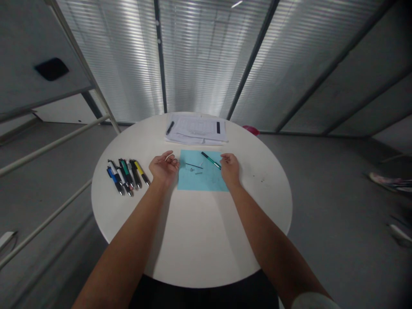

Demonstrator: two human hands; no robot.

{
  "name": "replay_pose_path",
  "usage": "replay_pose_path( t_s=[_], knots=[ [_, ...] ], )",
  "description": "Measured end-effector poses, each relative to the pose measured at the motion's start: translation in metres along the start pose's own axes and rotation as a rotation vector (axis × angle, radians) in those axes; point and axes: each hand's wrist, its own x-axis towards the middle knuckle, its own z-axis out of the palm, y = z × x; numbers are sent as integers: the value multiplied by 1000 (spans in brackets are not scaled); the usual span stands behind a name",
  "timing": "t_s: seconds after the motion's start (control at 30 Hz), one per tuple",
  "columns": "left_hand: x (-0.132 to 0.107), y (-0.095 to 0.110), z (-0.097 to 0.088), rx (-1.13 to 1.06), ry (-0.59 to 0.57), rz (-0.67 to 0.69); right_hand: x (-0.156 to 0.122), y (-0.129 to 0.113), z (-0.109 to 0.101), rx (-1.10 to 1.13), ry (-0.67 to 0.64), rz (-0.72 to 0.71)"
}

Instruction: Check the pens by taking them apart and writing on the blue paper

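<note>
A blue sheet lies mid-table. On it are a thin dark pen refill, a small spring-like piece and other tiny parts. My left hand rests at the sheet's left edge, palm up, fingers loosely curled and apart, holding nothing. A green and black pen barrel lies slanted across the sheet's upper right. Its lower end meets the edge of my right hand, which rests on its side with loosely bent fingers. No grip on the barrel shows; the hand hides part of the contact.
Several click pens lie in a group left of my left hand. Printed papers are stacked at the back of the round white table, with a black pen on them. A white metal frame stands at left.
</note>
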Motion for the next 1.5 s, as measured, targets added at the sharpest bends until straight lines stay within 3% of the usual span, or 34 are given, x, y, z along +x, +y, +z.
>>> replay_pose_path(
  t_s=[0.3, 0.63, 1.27, 1.5],
  knots=[
    [0, -3, 0, 8, 7, 14, -3, -6, -2, -92, -66, -43],
    [5, -5, -2, -1, -7, 17, -18, -23, -4, -517, -317, -215],
    [1, -4, 3, 12, 12, 21, -17, -21, -5, -554, -323, -234],
    [4, -6, 2, 13, 29, 27, -13, -20, -5, -429, -254, -206]
  ],
)
